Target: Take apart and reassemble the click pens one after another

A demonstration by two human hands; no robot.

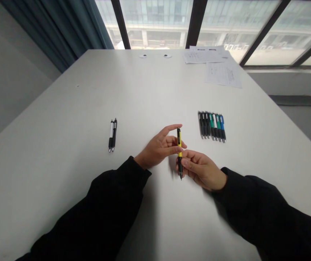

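Note:
A yellow pen [179, 145] with a black grip and black clip is held upright between both hands, over the middle of the table. My left hand [162, 145] pinches its barrel with thumb and fingers, the index finger reaching over the push button at the top. Lower down, my right hand [201, 168] closes on the black grip near the tip, which points toward me. To the right lies a row of several pens [212, 126] in black, green, white and blue. On the left a white pen [111, 136] and a black pen [114, 134] lie side by side.
The white table [90, 94] reaches back to a window. Printed papers [223, 74] lie at its far right, and two small white ovals with dark spots [168, 56] sit at the far edge. A blue-grey curtain [68, 32] hangs at the back left.

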